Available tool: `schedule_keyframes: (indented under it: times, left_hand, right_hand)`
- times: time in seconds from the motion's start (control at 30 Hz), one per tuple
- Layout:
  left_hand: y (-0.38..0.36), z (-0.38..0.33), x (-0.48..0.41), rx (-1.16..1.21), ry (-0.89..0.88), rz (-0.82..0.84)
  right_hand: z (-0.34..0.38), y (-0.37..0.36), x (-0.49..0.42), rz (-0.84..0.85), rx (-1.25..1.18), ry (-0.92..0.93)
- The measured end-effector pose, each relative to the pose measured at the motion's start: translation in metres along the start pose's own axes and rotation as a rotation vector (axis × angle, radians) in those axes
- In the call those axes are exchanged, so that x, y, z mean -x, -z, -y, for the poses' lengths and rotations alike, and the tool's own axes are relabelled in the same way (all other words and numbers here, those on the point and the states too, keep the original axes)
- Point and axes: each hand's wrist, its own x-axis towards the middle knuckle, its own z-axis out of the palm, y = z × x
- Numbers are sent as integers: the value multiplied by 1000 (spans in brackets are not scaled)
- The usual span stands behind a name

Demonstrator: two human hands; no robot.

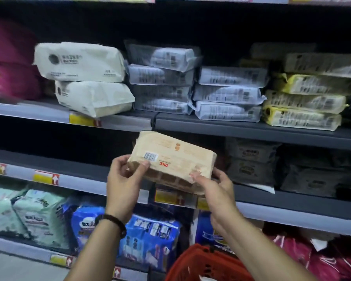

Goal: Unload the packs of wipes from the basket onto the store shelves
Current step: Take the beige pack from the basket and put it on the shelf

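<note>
Both hands hold a beige pack of wipes (173,157) in the air, barcode side up, in front of the middle shelf (85,169). My left hand (124,179) grips its left end, thumb on top near the barcode. My right hand (213,185) grips the near right corner from below. The red basket (203,264) is under my right forearm at the bottom edge; what it holds is hidden.
The upper shelf (241,128) carries stacked cream packs (83,78), grey-blue packs (227,94) and yellow packs (304,106). Dark packs (251,161) lie on the middle shelf to the right. The lower shelf has blue (150,238) and pale green bags (41,216).
</note>
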Motion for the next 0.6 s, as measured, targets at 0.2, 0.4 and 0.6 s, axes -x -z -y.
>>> schedule_keyframes:
  times: [0.2,0.4,0.6]
  left_hand:
    - [8,38,-35,-157,-101,-165]
    - [33,59,-67,-719,111,-67]
    - [22,66,-59,-856,211,-65]
  right_hand:
    - [-12,-50,-44,12,208,16]
    - [-39,-76,-55,150,879,72]
    - [-38,-72,-60,285,1221,89]
